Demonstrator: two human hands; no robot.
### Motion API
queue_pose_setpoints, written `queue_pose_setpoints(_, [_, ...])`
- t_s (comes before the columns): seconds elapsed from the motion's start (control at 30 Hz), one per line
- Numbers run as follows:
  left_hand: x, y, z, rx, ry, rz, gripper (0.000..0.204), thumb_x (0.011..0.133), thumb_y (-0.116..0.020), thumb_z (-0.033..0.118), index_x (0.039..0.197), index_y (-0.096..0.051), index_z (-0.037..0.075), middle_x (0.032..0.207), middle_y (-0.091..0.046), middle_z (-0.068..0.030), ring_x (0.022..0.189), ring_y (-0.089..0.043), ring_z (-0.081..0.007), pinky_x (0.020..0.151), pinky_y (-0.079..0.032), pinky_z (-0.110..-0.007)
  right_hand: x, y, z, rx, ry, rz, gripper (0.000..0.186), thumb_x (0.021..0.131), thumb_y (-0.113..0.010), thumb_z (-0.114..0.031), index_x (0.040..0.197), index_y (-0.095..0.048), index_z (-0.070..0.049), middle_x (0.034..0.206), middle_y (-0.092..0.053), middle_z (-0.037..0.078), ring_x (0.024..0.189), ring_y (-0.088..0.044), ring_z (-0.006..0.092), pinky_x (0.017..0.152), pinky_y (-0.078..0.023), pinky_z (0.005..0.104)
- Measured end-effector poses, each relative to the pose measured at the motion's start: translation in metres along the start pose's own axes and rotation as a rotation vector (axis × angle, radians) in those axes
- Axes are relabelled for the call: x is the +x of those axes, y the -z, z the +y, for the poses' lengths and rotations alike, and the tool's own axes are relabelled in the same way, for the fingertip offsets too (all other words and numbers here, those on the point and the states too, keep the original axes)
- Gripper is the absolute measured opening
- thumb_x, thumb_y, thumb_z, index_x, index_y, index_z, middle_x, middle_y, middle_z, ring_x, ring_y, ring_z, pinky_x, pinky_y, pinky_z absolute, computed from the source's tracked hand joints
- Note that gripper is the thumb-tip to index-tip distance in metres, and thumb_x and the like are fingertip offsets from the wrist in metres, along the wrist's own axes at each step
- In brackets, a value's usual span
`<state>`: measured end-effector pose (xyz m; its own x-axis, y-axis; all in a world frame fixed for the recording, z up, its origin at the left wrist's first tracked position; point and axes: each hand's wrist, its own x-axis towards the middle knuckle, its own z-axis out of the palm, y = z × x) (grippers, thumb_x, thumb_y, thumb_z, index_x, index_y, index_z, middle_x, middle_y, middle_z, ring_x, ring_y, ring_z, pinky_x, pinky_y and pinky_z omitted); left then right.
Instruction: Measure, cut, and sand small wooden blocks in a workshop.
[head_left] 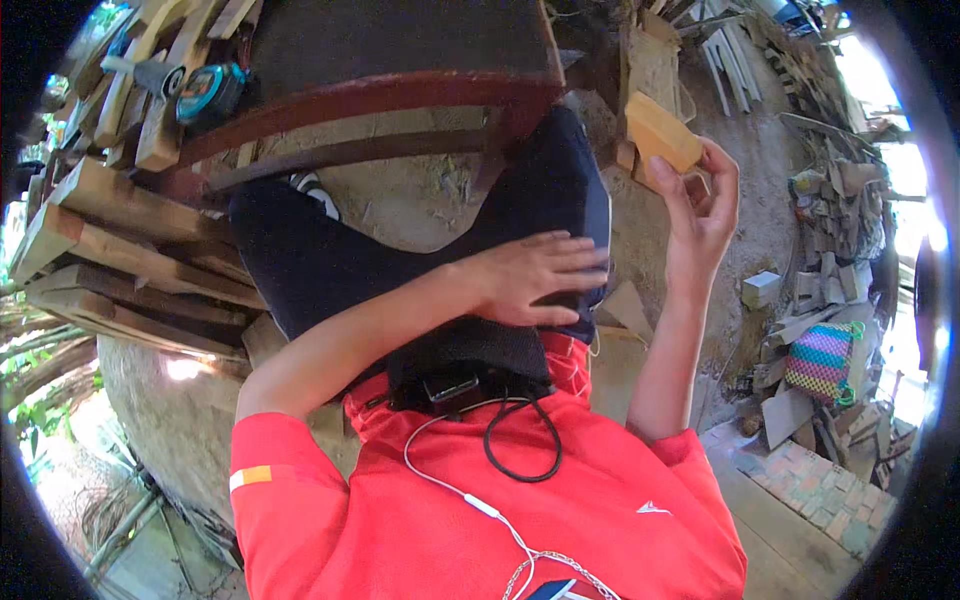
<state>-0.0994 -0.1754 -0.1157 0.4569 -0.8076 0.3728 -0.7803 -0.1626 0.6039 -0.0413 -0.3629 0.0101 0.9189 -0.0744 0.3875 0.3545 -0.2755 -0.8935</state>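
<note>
My right hand [705, 205] is raised to the right of my knee, its thumb and fingers closed on a pale yellowish wooden block [663, 130]. The block points up and away from my palm. Across my lap lies my left forearm, and my left hand [550, 280] rests with fingers stretched out over my right thigh [555, 210], holding nothing. Beyond my knees stands a dark-topped wooden piece with a reddish-brown frame [370, 95], apart from both hands.
Rough timber pieces [150, 245] are stacked at my left. A teal and black round tool [212, 92] sits at the far left beside the frame. To the right are wood scraps [830, 275], a colourful woven bag [822, 360] and a whitish block [762, 288].
</note>
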Motion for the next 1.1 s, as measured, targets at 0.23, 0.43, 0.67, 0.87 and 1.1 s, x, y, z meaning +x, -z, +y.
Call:
queue_pose_setpoints(0.23, [0.011,0.024,-0.096,0.015,0.4,0.321,0.058,0.102,-0.048,0.042,0.149,-0.041,0.009,0.155,-0.037,-0.0159,0.144,-0.034,-0.0329,0.12,-0.025,-0.046,-0.004,0.041,0.013,-0.107,-0.029,0.161,0.046,0.081,-0.083,-0.017,0.119,-0.059,-0.005,0.109,-0.059,0.003,0.096,-0.058,0.0121,0.082,-0.048,0.0277])
queue_pose_setpoints(0.43, [0.058,0.003,-0.084,0.115,-0.017,-0.004,0.051,0.101,-0.046,0.045,0.133,-0.058,0.007,0.147,-0.048,-0.0164,0.139,-0.041,-0.0328,0.118,-0.029,-0.045,-0.009,0.031,0.025,-0.014,-0.127,0.147,0.044,0.082,-0.081,-0.017,0.118,-0.058,-0.005,0.11,-0.058,0.003,0.103,-0.058,0.0144,0.088,-0.048,0.0295])
queue_pose_setpoints(0.67, [0.09,0.014,-0.108,0.357,0.635,0.088,0.059,0.1,-0.041,0.051,0.132,-0.058,0.005,0.149,-0.044,-0.0217,0.141,-0.037,-0.0379,0.119,-0.025,-0.049,0.0,0.019,0.015,-0.137,-0.108,0.05,0.045,0.082,-0.081,-0.017,0.119,-0.057,-0.004,0.112,-0.058,0.004,0.102,-0.058,0.0136,0.089,-0.047,0.0291])
queue_pose_setpoints(0.87, [0.112,-0.002,-0.13,0.408,0.827,0.147,0.064,0.096,-0.049,0.047,0.138,-0.053,-0.002,0.153,-0.039,-0.0217,0.142,-0.035,-0.0387,0.118,-0.026,-0.052,0.002,-0.008,0.005,0.07,-0.096,-0.026,0.046,0.082,-0.079,-0.006,0.122,-0.056,-0.005,0.111,-0.058,0.001,0.086,-0.055,0.0071,0.077,-0.045,0.0229])
queue_pose_setpoints(1.1, [0.118,0.0,-0.154,0.115,0.723,0.119,0.064,0.094,-0.049,0.044,0.14,-0.051,0.0,0.149,-0.043,-0.0245,0.141,-0.036,-0.0396,0.117,-0.025,-0.052,-0.003,-0.014,-0.005,0.024,-0.098,-0.056,0.046,0.082,-0.08,-0.008,0.121,-0.056,-0.005,0.111,-0.058,0.001,0.086,-0.055,0.0076,0.076,-0.045,0.023])
